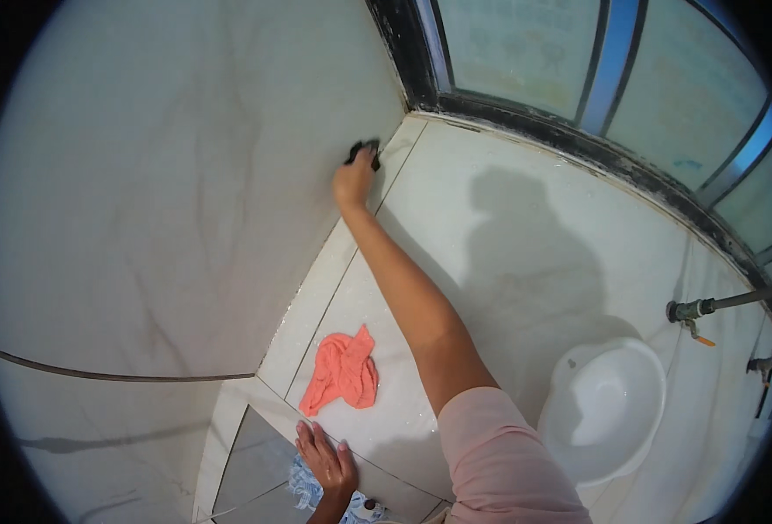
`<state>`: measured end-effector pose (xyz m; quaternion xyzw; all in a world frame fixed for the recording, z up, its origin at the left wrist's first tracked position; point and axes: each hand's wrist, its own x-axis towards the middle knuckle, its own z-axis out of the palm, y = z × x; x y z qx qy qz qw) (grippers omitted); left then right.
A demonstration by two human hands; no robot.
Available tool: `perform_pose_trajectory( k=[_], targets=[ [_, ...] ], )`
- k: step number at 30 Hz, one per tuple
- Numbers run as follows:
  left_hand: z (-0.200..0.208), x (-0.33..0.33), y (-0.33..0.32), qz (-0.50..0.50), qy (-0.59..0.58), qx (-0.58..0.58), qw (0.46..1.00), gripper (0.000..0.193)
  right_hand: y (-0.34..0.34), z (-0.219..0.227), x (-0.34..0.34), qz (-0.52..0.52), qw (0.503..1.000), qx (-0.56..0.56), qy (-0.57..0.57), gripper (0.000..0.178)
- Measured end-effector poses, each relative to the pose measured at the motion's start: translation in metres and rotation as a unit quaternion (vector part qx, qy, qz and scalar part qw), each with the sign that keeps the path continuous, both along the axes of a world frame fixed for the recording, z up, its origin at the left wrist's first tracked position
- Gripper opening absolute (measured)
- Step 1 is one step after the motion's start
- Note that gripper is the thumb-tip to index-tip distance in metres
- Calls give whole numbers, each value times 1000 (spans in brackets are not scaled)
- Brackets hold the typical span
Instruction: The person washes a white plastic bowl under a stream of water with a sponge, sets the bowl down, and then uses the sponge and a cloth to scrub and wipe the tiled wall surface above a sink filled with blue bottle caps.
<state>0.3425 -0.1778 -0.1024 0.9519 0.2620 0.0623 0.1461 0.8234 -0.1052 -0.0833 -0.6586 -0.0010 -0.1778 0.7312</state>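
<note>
My coral cloth (342, 375) lies bunched on the white tiled surface (395, 410), and well beyond it my right hand (352, 185) reaches out, its fingers curled closed around a small black pad (354, 151) near the long wall (141, 175). My left hand (328, 463) sits just below the cloth, fingers straight and slightly parted, with patterned blue fabric (301, 485) under it, while the white basin (609, 410) stands well to the cloth's right.
</note>
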Motion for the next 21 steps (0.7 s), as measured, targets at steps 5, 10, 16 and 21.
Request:
perform_pose_trajectory(
  k=[5, 10, 16, 21],
  targets=[
    [5, -12, 10, 15, 4, 22, 1000, 58, 32, 24, -66, 54, 997, -47, 37, 49],
    [6, -1, 5, 21, 8, 3, 1000, 58, 36, 19, -92, 86, 995, 15, 47, 50],
    [12, -1, 5, 23, 10, 3, 1000, 58, 9, 69, -59, 217, 926, 310, 14, 53],
    [7, -7, 8, 45, 14, 19, 999, 59, 46, 70, -139, 112, 971, -112, -176, 50]
  ],
)
